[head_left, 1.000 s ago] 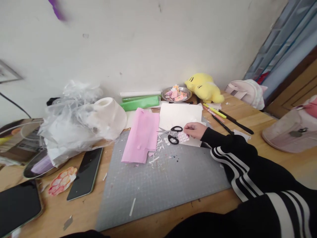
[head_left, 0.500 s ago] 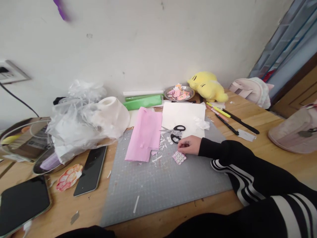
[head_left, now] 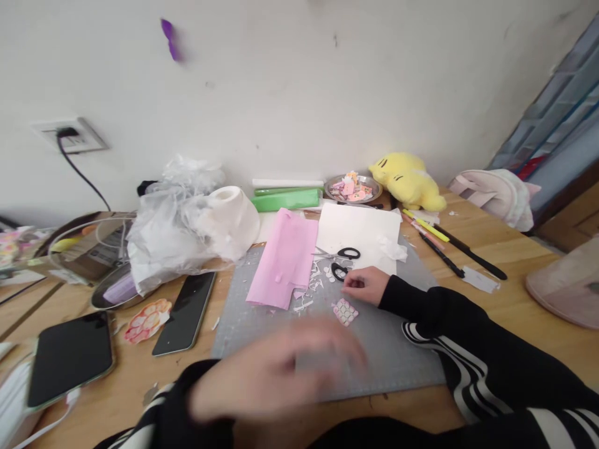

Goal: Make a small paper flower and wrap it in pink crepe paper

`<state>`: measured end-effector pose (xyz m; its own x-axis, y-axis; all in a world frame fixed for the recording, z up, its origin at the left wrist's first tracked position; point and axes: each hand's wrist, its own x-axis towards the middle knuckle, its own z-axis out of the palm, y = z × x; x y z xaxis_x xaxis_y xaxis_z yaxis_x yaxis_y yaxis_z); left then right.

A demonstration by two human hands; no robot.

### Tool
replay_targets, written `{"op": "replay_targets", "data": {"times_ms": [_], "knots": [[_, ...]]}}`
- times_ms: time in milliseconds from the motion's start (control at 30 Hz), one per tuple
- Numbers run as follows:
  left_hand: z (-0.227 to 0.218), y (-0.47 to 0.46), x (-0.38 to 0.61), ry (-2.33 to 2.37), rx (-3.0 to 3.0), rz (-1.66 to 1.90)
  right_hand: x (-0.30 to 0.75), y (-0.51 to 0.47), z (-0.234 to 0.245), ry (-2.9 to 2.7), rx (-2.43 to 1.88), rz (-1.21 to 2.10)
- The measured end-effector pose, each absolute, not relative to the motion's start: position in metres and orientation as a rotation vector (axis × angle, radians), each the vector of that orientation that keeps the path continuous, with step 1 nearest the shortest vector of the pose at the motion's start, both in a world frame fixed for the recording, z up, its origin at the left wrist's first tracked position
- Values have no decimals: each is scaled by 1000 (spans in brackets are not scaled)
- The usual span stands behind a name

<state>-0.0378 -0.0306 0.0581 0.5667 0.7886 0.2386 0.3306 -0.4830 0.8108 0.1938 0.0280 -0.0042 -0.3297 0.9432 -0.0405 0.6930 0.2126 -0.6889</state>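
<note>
My left hand (head_left: 281,365) is blurred by motion over the front of the grey cutting mat (head_left: 397,368). Its thumb and fingers are apart, and I see nothing between them. My right hand (head_left: 369,285) rests on the mat by the scissors (head_left: 349,253), with its fingers curled together; whether anything small is in them is hidden. Just below its fingertips lies a small pink-edged piece with a pattern of white circles (head_left: 345,312), apart from the hand. White paper scraps (head_left: 316,284) lie between the scissors and the pink paper sheet (head_left: 283,262).
Behind are white paper (head_left: 358,224), green rolls (head_left: 287,200), a metal dish of cutouts (head_left: 377,192) and a yellow plush toy (head_left: 412,181). Pens (head_left: 442,255) lie to the right. Leftward are a plastic bag (head_left: 163,231), a toilet roll (head_left: 234,218) and two phones (head_left: 187,318).
My left hand has come into view from the lower left. My right hand has drawn slightly away from the small patterned piece. The camera view has shifted left and up.
</note>
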Motion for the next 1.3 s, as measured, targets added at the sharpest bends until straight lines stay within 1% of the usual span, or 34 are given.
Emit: {"op": "replay_targets", "data": {"times_ms": [33,133,200,233,433,600,667,767,867,933,1067,1133,1233,1300], "knots": [[53,-23,-35,1010,2092,785,194,29,-2,-2074,-1559,783],[30,3,-31,1558,2144,802,195,37,0,-2023,-1655,400],[16,19,-33,1787,2183,759,196,44,-3,-2047,-1708,207],[10,24,-35,1855,2216,730,196,47,-5,-2053,-1760,166],[0,39,-42,2000,2288,696,199,53,-13,-2070,-1809,234],[9,43,-48,1936,2361,741,199,48,-5,-2071,-1896,326],[16,44,-57,2010,2352,807,199,47,-3,-2056,-1921,340],[28,44,-77,2219,2240,987,200,45,-4,-2032,-1918,362],[37,40,-93,2390,1917,1100,202,45,-6,-2012,-1903,371],[39,37,-95,2291,1791,1180,203,45,-6,-2000,-1891,383],[35,37,-85,1738,1501,1326,204,44,-6,-2003,-1867,434],[33,38,-78,1548,1325,1365,204,43,-5,-1999,-1867,462],[27,40,-72,1374,1139,1413,205,42,-3,-1910,-1857,498],[22,39,-69,1303,1115,1446,206,43,-1,-1762,-1840,595]]}}
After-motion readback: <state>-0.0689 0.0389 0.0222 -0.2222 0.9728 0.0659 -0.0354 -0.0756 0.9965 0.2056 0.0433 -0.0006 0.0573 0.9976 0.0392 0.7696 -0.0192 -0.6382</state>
